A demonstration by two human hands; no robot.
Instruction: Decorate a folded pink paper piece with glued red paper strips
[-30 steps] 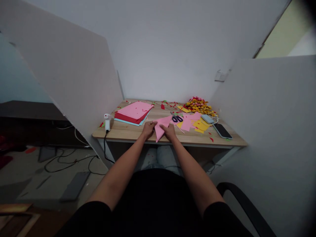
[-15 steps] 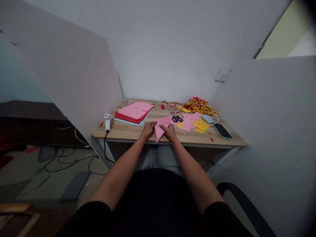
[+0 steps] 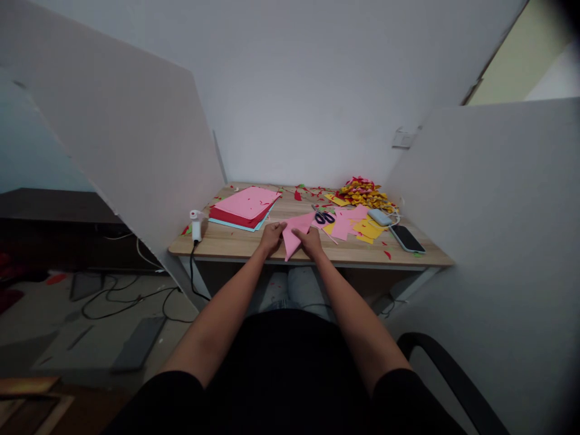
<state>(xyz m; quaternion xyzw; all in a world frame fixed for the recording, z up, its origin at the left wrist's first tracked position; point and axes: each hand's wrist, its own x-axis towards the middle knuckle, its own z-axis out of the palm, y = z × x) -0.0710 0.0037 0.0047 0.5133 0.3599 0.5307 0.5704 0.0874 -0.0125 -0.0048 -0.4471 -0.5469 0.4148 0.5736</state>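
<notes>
A folded pink paper [image 3: 294, 237], pointed at its lower end, is held above the front edge of the wooden table [image 3: 240, 243]. My left hand [image 3: 272, 237] grips its left side between thumb and fingers. On its right side, my right hand [image 3: 310, 241] pinches it with the thumb on top. Scissors with dark handles [image 3: 324, 218] lie just beyond my right hand, beside pink paper pieces [image 3: 342, 226] and yellow paper pieces [image 3: 368, 229].
At the back left lies a stack of pink, red and blue sheets [image 3: 251, 203]. A white corded tool [image 3: 196, 226] stands at the left edge. Rightward are a yellow and red paper pile [image 3: 365, 193], a light-blue device [image 3: 379, 217] and a phone [image 3: 407, 238]. Partitions flank the table.
The view has shifted very slightly. Both hands keep their hold on the pink paper, with no clear movement.
</notes>
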